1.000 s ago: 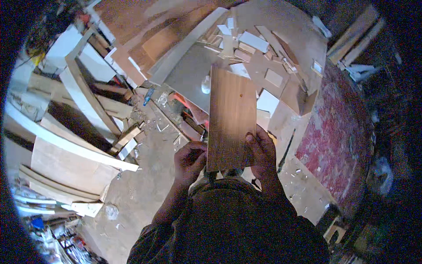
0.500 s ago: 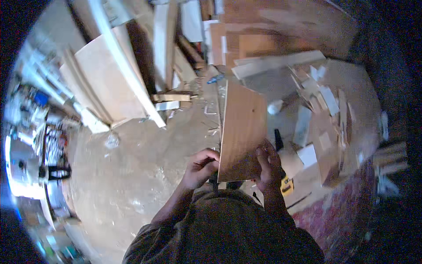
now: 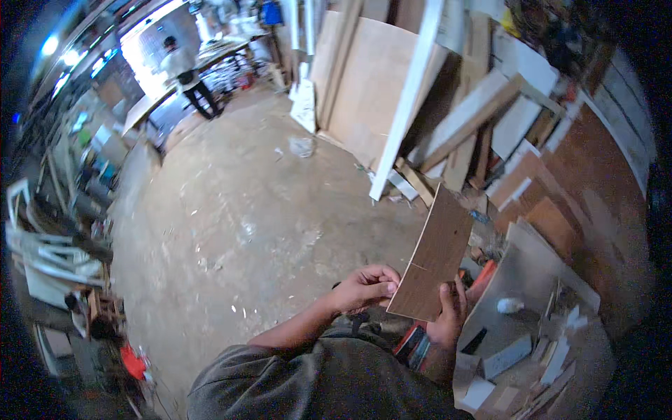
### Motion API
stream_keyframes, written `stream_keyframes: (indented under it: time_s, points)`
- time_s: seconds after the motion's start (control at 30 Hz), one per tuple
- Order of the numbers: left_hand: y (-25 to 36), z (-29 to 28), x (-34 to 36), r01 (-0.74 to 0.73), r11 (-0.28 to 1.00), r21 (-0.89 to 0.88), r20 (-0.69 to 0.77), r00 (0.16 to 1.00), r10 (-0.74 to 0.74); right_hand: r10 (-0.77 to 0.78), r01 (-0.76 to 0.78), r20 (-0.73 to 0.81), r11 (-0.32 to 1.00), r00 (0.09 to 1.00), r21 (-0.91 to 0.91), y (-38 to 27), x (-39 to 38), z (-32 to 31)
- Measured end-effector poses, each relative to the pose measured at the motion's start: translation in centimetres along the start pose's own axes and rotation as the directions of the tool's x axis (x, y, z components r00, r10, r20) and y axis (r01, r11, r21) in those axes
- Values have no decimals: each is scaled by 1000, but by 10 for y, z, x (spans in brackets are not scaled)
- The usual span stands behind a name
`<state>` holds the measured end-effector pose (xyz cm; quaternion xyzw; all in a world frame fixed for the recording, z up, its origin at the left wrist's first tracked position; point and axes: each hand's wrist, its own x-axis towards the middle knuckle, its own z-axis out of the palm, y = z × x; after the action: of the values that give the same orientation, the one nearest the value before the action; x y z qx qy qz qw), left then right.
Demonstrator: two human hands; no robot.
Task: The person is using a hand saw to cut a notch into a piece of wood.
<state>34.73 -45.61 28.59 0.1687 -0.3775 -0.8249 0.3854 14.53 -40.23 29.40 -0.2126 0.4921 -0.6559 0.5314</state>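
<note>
A rectangular brown wooden board (image 3: 434,248), with a thin pale edge and a line across its face, is held tilted in front of my body. My left hand (image 3: 369,285) pinches its lower left edge with the fingers curled. My right hand (image 3: 448,311) grips the lower right part, thumb on the face and fingers around the side. Behind the board's right side lie red objects (image 3: 481,278) and a worktop (image 3: 523,262) strewn with offcuts, a small white object (image 3: 510,305) and a dark tool (image 3: 474,340).
Leaning panels and planks (image 3: 360,77) stand at upper right. A person (image 3: 183,73) stands at a long table (image 3: 143,112) by a bright doorway. Wooden frames and clutter (image 3: 49,259) line the left, near a red object (image 3: 133,361). Scraps dot the concrete floor (image 3: 231,210).
The view has swung left and up, bringing the floor, doorway and person into sight. Both hands and the board now sit lower right in the picture, the board more tilted; both still hold it.
</note>
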Motion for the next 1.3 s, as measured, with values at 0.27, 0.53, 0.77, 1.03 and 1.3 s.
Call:
stream_keyframes:
  time_s: [0.27,0.53,0.77,1.03,1.3]
  points:
    - [19,-13,-66,-162,986,-30,-161,975,156,44,-27,337,998,941,-54,22,16,48]
    - [27,-23,-91,-181,983,-41,-195,966,170,41,-4,333,994,942,-110,46,7,66]
    - [23,-22,-91,-117,991,-61,-244,965,99,6,21,293,996,956,-89,56,5,50]
    - [12,-15,-45,64,974,218,-287,958,1,-163,157,5,938,987,-309,30,9,6]
    - [-28,5,40,27,962,270,-191,981,26,-394,474,-512,880,763,29,-33,5,-130]
